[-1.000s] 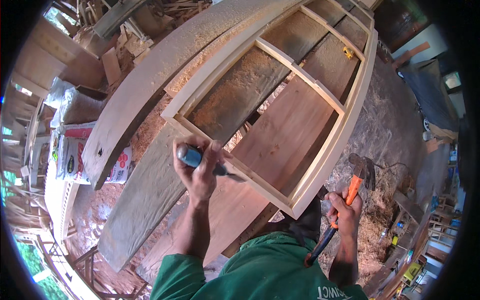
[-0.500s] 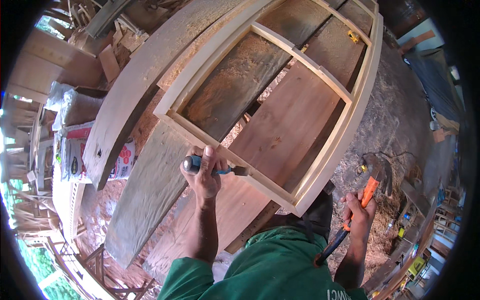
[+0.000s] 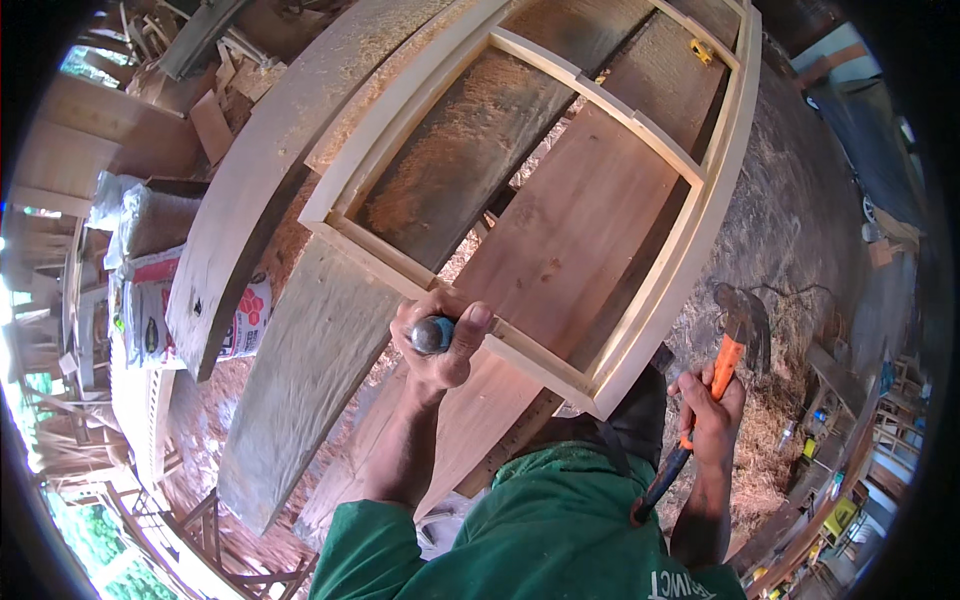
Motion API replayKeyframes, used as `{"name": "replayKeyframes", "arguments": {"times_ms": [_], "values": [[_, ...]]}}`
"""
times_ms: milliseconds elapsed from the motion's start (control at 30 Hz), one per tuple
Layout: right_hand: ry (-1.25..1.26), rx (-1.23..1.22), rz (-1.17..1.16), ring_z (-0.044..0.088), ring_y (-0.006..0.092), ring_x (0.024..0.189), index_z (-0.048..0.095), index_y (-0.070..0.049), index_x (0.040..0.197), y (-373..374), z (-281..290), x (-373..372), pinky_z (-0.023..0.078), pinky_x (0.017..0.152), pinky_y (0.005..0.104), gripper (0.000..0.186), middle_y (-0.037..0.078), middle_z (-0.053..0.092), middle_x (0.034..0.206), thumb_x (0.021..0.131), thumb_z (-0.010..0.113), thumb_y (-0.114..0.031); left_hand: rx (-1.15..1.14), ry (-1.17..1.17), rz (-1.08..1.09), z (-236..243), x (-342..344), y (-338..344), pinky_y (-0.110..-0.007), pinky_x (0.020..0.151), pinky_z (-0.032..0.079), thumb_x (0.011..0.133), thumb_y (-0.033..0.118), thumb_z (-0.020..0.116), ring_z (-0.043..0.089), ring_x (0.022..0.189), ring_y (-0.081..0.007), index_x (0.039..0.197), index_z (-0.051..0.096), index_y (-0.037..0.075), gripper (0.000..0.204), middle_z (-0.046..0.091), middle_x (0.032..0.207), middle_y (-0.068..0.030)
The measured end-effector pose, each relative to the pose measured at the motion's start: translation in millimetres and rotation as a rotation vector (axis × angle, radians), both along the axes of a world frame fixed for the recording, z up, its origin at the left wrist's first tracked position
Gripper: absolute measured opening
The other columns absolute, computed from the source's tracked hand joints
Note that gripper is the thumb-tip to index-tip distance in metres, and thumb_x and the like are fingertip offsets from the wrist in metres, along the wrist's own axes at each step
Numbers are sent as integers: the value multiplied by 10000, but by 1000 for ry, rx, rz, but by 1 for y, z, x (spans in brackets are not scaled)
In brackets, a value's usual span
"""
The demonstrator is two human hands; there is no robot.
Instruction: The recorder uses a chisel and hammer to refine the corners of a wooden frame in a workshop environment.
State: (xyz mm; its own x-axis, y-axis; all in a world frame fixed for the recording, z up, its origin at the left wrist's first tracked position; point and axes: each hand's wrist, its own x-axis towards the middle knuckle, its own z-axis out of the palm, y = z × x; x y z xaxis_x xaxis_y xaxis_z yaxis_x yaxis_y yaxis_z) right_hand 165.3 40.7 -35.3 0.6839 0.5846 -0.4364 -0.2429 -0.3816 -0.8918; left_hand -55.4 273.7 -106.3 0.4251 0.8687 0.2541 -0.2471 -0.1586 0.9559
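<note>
My left hand (image 3: 440, 355) is closed on a chisel (image 3: 435, 336) with a blue handle and metal-capped end, its cap pointing up at me over the near rail of a pale wooden frame (image 3: 542, 362); the blade is hidden behind the hand. My right hand (image 3: 708, 420), to the right of the frame, grips a hammer (image 3: 728, 355) with an orange-and-black handle, head upward. The frame has curved crosspieces and lies on long wooden planks (image 3: 545, 215) dusted with sawdust.
Curved boards (image 3: 245, 215) lie left of the frame, beside stacked plastic sacks (image 3: 152, 290). A small yellow tool (image 3: 702, 52) rests on the far planks. Shavings cover the floor (image 3: 770, 450) at right. Scrap wood and cluttered shelves surround the work area.
My left hand has moved right along the near rail, and the chisel now points its cap more toward me. The right hand and hammer have shifted slightly right. The view has shifted a little.
</note>
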Motion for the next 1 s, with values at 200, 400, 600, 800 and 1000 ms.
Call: {"name": "replayKeyframes", "arguments": {"times_ms": [200,400,600,800,1000], "values": [[-16,9,-30,434,47,386,446,-74,846,-8,-4,3,330,362,187,250,132,646,747,895,682,-141,60,-5,-39,-3,3,1,-274,407,362,923,76,624,473,460,-118,664,441,43,319,516,539,-76],[-9,5,-34,437,46,386,450,-76,849,-12,-3,7,326,361,188,246,122,644,744,897,681,-146,96,58,-59,-5,5,-5,-270,411,359,916,47,623,471,462,-118,672,448,29,301,515,545,-72],[-10,13,-44,436,41,391,447,-83,844,-14,-3,9,326,364,190,244,110,643,741,904,677,-139,-59,28,15,6,8,-11,-265,479,422,817,-5,684,540,489,-136,637,561,15,220,611,579,-82],[-14,16,-37,435,38,395,444,-85,836,-17,-3,8,332,367,188,244,105,644,737,907,674,-130,-44,64,8,5,7,-14,-262,489,429,822,-6,684,548,504,-131,637,558,21,226,622,592,-83],[-11,22,-33,438,38,397,457,-86,840,-17,-3,7,332,367,187,232,106,648,736,904,676,-128,-28,57,23,3,8,-14,-258,466,398,826,7,688,519,487,-117,637,553,28,233,586,560,-60]]}}
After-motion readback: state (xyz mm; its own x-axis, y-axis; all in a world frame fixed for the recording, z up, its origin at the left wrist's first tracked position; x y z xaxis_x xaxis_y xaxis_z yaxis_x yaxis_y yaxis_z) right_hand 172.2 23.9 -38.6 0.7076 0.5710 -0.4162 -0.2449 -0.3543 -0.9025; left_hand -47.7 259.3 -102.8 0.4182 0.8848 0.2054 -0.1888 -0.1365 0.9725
